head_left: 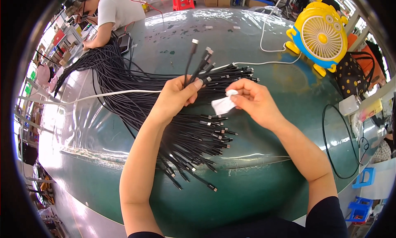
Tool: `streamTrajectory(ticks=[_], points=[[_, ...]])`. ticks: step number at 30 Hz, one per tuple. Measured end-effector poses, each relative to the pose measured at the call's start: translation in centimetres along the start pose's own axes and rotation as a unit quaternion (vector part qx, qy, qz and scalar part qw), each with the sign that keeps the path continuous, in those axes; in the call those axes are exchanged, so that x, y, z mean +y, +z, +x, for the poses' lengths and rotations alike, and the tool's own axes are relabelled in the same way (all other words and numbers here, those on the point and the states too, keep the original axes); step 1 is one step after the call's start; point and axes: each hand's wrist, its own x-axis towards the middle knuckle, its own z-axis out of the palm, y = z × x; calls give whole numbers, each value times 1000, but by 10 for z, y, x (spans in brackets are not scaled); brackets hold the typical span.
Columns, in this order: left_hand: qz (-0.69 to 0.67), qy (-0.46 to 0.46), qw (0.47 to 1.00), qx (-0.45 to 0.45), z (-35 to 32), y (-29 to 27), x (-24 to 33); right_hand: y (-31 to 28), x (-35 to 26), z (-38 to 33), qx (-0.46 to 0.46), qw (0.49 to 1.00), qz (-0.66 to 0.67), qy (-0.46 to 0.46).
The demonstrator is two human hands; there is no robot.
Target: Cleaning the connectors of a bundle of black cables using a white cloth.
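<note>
My left hand (pixel 175 98) is closed around a few black USB cables (pixel 201 64), their metal-tipped plugs sticking up above the thumb. Just to the right, my right hand (pixel 256 101) pinches a small white cloth or tissue (pixel 222 105) between thumb and fingers, apart from the plugs. Under and around my left hand spreads a big bundle of black cables (pixel 123 79), with one group of plug ends (pixel 214 134) fanned out toward me and another group (pixel 243 74) lying beyond my hands.
The green table (pixel 255 188) has a glossy cover. At the far right stands a yellow and blue fan (pixel 324 37); its white cord (pixel 272 63) runs across the table. A black cable loop (pixel 324 139) hangs at the right edge. Another person (pixel 119 11) sits at the far left.
</note>
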Motion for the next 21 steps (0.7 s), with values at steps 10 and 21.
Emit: streamTrajectory(ticks=[10, 21], points=[[-37, 3, 997, -62, 1, -7, -5, 32, -5, 38, -3, 1000, 20, 1], [-29, 8, 997, -67, 1, -4, -5, 26, -5, 25, 16, 999, 21, -38]])
